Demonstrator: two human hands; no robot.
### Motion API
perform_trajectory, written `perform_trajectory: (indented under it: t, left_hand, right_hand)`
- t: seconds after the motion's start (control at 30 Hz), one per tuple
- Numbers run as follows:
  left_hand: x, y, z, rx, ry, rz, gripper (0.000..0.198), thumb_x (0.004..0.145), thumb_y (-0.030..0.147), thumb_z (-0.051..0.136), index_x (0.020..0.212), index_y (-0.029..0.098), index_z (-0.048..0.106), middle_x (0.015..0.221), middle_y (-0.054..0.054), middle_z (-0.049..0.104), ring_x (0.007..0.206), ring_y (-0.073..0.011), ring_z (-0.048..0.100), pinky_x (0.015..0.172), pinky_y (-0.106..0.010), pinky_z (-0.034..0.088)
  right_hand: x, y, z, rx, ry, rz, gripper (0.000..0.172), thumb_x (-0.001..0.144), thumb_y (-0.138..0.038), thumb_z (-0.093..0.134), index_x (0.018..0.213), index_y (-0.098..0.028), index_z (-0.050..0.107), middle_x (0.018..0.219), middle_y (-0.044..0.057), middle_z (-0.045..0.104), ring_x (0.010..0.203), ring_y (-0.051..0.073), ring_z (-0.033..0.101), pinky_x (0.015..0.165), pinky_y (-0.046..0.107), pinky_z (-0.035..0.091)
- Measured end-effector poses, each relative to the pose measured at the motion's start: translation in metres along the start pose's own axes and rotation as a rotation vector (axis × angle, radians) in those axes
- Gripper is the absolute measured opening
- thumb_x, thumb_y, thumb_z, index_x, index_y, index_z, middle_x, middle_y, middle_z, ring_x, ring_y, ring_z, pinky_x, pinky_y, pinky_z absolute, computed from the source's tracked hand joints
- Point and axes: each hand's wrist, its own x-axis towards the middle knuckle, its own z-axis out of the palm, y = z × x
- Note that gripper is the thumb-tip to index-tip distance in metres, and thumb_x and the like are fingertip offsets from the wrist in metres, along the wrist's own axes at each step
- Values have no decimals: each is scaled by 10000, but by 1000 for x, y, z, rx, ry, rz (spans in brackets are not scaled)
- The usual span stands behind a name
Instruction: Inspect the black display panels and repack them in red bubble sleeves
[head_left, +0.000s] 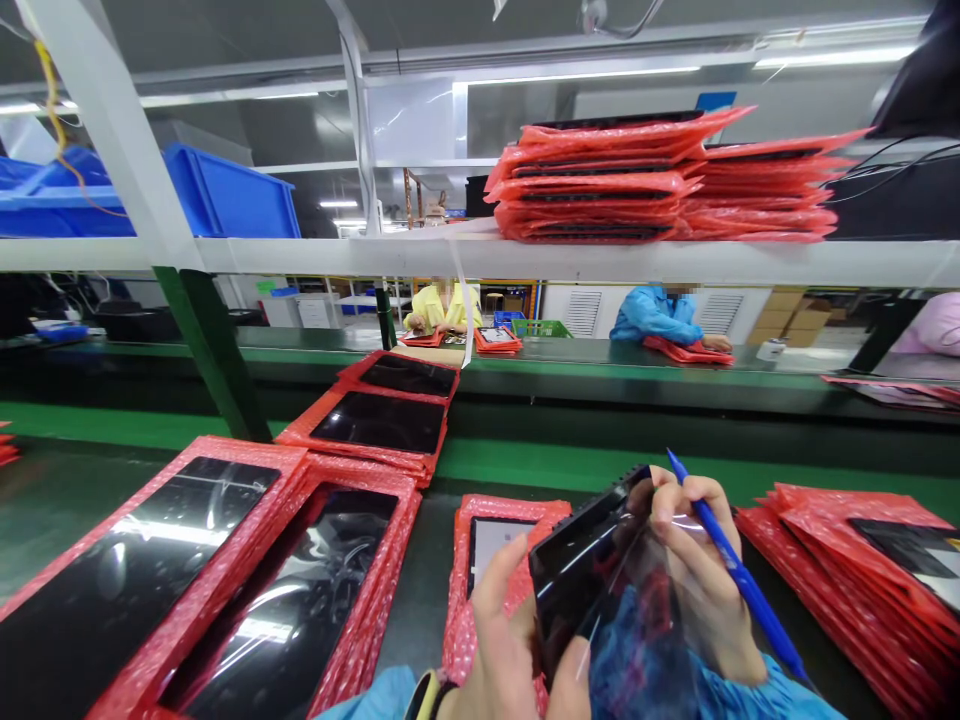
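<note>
My left hand point(502, 640) is closed around the lower left side of a black display panel point(577, 570), which is tilted up in front of me. The fingers of my right hand point(705, 570) pinch a clear film point(645, 630) at the panel's upper right corner. This film hangs partly away from the glossy face. A blue pen point(739, 580) also rests in my right hand, its pointed end up. Behind my left hand lies a red bubble-wrap pouch point(469, 580) with a pale panel on top, partly hidden.
Stacks of red pouches with black panels point(217, 520) cover the left of the bench. Another pouch stack point(840, 570) stands at the right. Overhead, a shelf point(390, 258) carries more red pouches point(600, 185) and blue bins point(232, 195). Co-workers point(656, 318) sit across the line.
</note>
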Motion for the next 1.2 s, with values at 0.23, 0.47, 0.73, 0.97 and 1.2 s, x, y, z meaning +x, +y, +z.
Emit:
perform_trajectory:
  t: [0.23, 0.47, 0.73, 0.97, 1.2]
  left_hand:
    - [0, -4, 4, -19, -1, -58, 810, 741, 287, 723, 1473, 346, 382, 1406, -124, 526, 951, -333, 719, 802, -337, 625]
    - [9, 0, 9, -75, -56, -144, 709, 864, 278, 595, 1506, 322, 298, 1230, -97, 674, 1104, -273, 667, 953, -336, 535]
    - [48, 22, -3, -738, -444, -316, 858, 865, 507, 559, 1554, 268, 108, 1380, -101, 565, 1303, -332, 486, 1120, -511, 302]
    - [62, 10, 2, -732, -177, -434, 703, 849, 366, 574, 1501, 323, 315, 1447, -16, 508, 1354, -302, 422, 1145, -450, 292]
    - [74, 10, 5, -791, -125, -563, 628, 809, 276, 606, 1414, 334, 446, 1534, 105, 384, 1470, -204, 212, 1199, -330, 183]
  right_hand:
    - [-2, 0, 0, 46, 12, 76, 286, 707, -285, 781, 888, -286, 560, 684, -35, 564, 886, 201, 594, 982, 403, 392]
    - [-2, -6, 0, 23, 15, 152, 280, 705, -308, 795, 881, -278, 579, 721, -27, 580, 1023, 200, 559, 1020, 352, 346]
    - [2, -7, 8, 94, 62, 289, 280, 629, -269, 822, 780, -262, 586, 628, -73, 528, 798, 144, 555, 1117, 345, 283]
    - [5, -10, 5, 214, 391, 511, 389, 508, -195, 803, 837, -280, 614, 706, -53, 622, 1046, 192, 608, 1116, 356, 326]
    - [16, -9, 6, 304, 422, 523, 296, 449, -71, 677, 679, -236, 587, 676, -87, 553, 794, 126, 623, 1173, 339, 282]
